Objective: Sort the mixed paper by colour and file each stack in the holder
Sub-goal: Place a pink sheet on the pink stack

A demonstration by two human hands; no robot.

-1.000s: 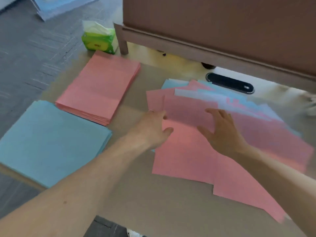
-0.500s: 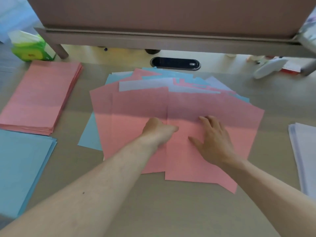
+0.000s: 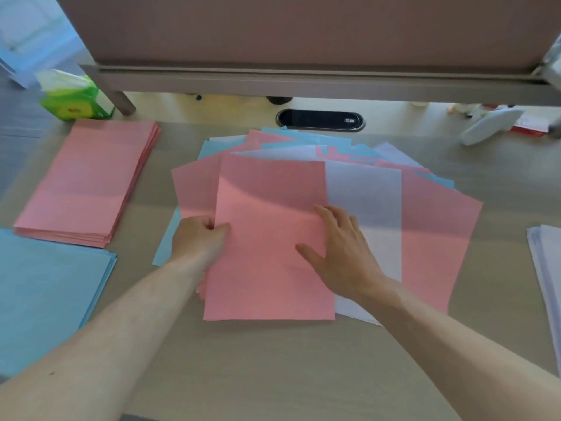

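Observation:
A fanned mixed pile point(image 3: 425, 214) of pink, blue and white sheets lies in the middle of the desk. On top lie a few pink sheets point(image 3: 267, 238) drawn together. My left hand point(image 3: 198, 238) grips their left edge with curled fingers. My right hand point(image 3: 340, 253) presses flat on the top pink sheet with straight fingers. A white sheet point(image 3: 364, 202) shows just right of them. A sorted pink stack point(image 3: 88, 183) sits at the left, a blue stack point(image 3: 45, 296) at the near left, a white stack point(image 3: 546, 275) at the right edge.
A green tissue pack point(image 3: 76, 98) stands at the back left. A black cable grommet point(image 3: 320, 120) is set in the desk behind the pile. A brown partition point(image 3: 303, 34) rises along the back, and a white object point(image 3: 488, 126) lies at the back right.
The right pink sheet has slid left onto the left pink ones, uncovering a white sheet. My left hand moved to their left edge and took hold. The view shifted closer.

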